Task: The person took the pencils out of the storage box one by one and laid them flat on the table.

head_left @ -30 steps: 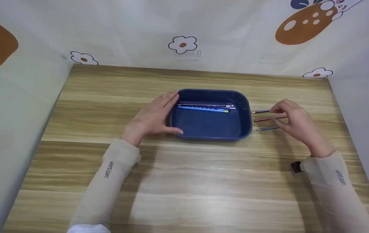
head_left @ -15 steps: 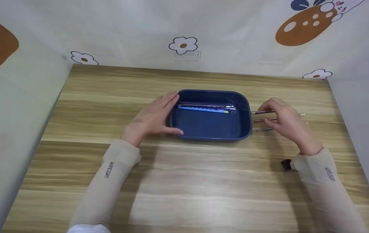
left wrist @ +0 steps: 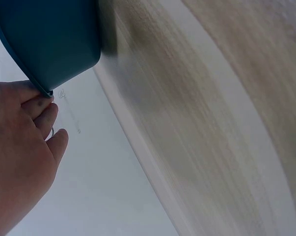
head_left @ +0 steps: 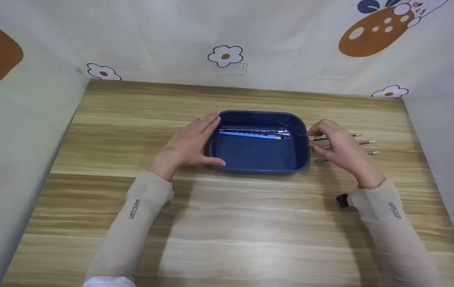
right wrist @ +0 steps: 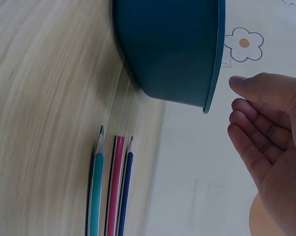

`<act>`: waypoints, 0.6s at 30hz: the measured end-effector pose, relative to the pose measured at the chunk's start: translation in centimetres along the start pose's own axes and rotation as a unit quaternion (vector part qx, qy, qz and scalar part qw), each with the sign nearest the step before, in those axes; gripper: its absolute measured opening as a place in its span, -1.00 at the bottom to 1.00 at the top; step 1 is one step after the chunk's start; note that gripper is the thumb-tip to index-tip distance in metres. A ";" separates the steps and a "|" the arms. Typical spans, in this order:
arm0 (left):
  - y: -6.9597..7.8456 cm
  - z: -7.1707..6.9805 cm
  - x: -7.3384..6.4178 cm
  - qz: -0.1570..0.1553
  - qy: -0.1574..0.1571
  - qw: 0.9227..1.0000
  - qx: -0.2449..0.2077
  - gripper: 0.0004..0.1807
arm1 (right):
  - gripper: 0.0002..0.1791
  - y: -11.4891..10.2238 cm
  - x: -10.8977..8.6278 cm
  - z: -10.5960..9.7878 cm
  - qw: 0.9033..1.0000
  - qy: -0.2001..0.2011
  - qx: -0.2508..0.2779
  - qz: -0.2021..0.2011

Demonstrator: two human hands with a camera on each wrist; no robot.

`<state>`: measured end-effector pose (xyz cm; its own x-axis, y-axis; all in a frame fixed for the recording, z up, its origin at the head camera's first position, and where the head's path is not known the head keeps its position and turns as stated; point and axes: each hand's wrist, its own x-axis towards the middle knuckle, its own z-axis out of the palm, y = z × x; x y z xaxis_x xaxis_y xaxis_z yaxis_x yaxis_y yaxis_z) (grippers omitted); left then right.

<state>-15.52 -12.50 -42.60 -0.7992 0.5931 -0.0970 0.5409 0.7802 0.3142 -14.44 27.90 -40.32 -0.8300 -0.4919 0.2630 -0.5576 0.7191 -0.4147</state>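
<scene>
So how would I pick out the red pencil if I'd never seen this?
Start with the dark blue tub on the wooden table. Beside its right-hand end, by the right hand, three pencils lie side by side. The red pencil lies between the teal pencil and navy pencil; its tub-side end is flat, theirs sharpened.

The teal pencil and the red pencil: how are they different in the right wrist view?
The teal pencil has a sharpened point at the end towards the box; the red pencil ends flat there. The red pencil lies in the middle of the row, the teal pencil at one side. Both lie on the table, outside the box.
</scene>
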 end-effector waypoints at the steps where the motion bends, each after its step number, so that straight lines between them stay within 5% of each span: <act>1: 0.0 0.0 0.0 -0.001 -0.001 1.000 0.000 0.37 | -0.73 -0.1 0.1 0.1 1.000 0.000 0.002 -0.001; 18: 0.0 0.0 0.1 0.001 -0.005 1.000 0.014 0.38 | -0.74 -2.4 2.4 1.8 0.999 -0.035 0.033 -0.005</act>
<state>-15.63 -12.41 -42.61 -0.7953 0.5969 -0.1062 0.5499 0.7839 0.2883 -15.07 24.11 -40.30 -0.8203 -0.5330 0.2072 -0.5613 0.6812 -0.4700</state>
